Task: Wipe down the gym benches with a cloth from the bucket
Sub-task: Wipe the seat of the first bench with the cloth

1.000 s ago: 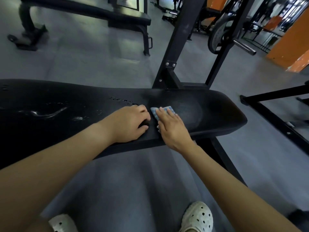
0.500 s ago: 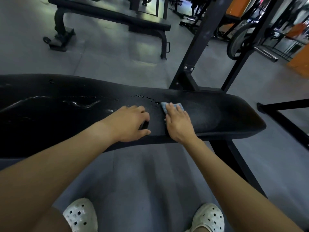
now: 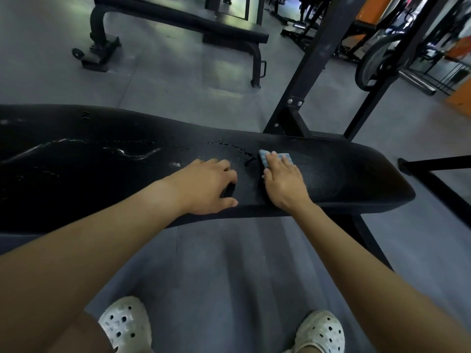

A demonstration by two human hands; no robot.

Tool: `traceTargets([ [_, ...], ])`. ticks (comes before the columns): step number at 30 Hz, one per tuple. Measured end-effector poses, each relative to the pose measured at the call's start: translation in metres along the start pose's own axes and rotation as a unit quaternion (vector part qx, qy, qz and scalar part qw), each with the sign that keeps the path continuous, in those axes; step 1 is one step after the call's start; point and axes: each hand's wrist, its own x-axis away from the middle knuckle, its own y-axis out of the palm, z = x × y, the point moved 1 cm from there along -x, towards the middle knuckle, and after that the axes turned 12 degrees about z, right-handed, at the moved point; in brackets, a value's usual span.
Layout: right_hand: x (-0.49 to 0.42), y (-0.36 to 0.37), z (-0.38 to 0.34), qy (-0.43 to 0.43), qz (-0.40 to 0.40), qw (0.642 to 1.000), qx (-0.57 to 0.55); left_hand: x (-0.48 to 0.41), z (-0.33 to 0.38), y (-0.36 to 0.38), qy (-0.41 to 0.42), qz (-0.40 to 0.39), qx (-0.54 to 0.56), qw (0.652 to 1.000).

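A long black padded bench runs across the view in front of me. Wet streaks and droplets shine on its left and middle parts. My right hand presses a small blue cloth flat on the pad with straight fingers; only the cloth's far edge shows past the fingertips. My left hand rests on the pad just left of it, fingers bent down onto the surface, holding nothing. No bucket is in view.
A black rack upright rises right behind the bench. A second black bench stands further back on the grey floor. A weight plate on a bar is at the far right. My white clogs are below.
My right hand has slid the cloth a little further across the pad away from me. The left hand stays beside it. My head has shifted, so the bench sits further right in view.
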Motion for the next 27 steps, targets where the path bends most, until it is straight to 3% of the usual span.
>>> traceTargets([
  [6, 0.029, -0.004, -0.011, -0.132, -0.044, 0.990, -0.036, -0.009, -0.002, 0.000, 0.002, 0.009, 0.000, 1.000],
  [18, -0.074, 0.025, 0.002, -0.056, -0.022, 0.998, -0.010, -0.029, -0.016, 0.002, -0.061, 0.045, -0.014, 0.997],
  [22, -0.051, 0.019, -0.003, -0.134, -0.021, 0.990, -0.032, -0.027, -0.014, 0.007, -0.085, 0.059, 0.004, 0.995],
  [25, -0.043, 0.011, 0.004, -0.193, -0.062, 0.979, -0.023, -0.019, -0.006, 0.010, -0.093, 0.070, -0.015, 0.993],
  [27, -0.065, 0.012, 0.009, -0.194, -0.069, 0.978, -0.015, -0.022, -0.005, 0.008, -0.086, 0.065, -0.035, 0.994],
])
